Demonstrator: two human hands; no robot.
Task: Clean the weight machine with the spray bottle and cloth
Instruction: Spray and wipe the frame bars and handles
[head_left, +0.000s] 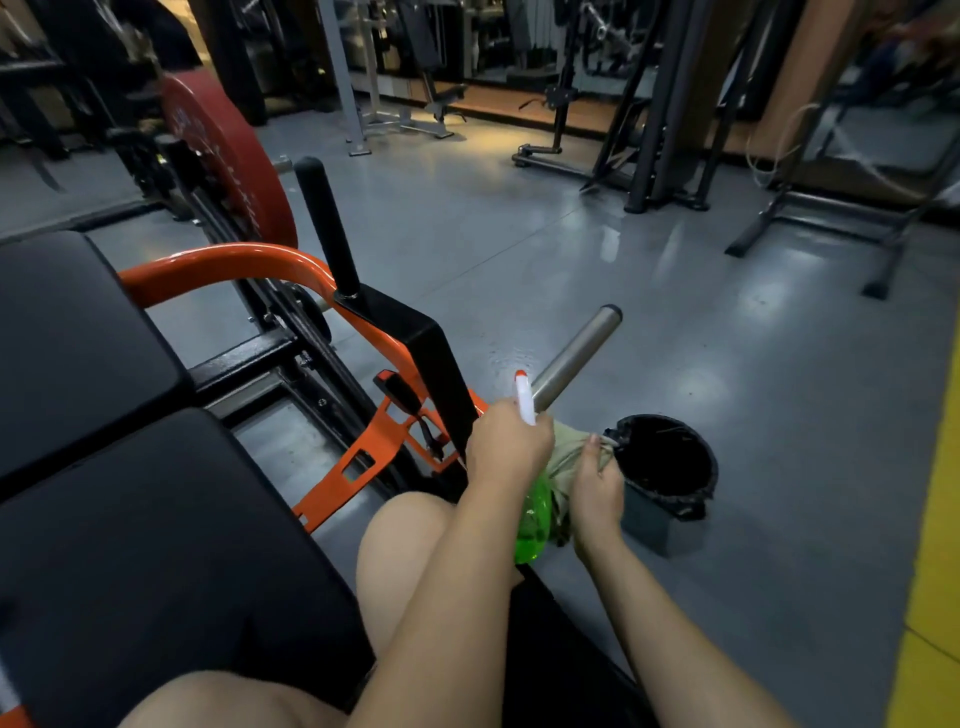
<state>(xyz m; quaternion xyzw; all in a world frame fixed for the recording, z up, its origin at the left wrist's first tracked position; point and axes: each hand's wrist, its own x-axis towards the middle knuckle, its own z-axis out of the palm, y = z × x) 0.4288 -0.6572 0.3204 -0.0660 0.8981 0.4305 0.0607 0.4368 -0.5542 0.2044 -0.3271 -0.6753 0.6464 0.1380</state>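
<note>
Green plastic spray bottle (535, 519), gripped in your left hand (506, 452), points along the steel peg (576, 353); your right hand (597, 488) clutches the beige cloth (569, 452), likely ready to wipe.

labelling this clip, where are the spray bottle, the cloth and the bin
spray bottle (532, 519), head view, on its green lower body
cloth (571, 452), head view, on the bunched middle
bin (647, 525), head view, on its grey side wall

green spray bottle (535, 519) — orange frame (228, 265), red plate (228, 156)
</note>
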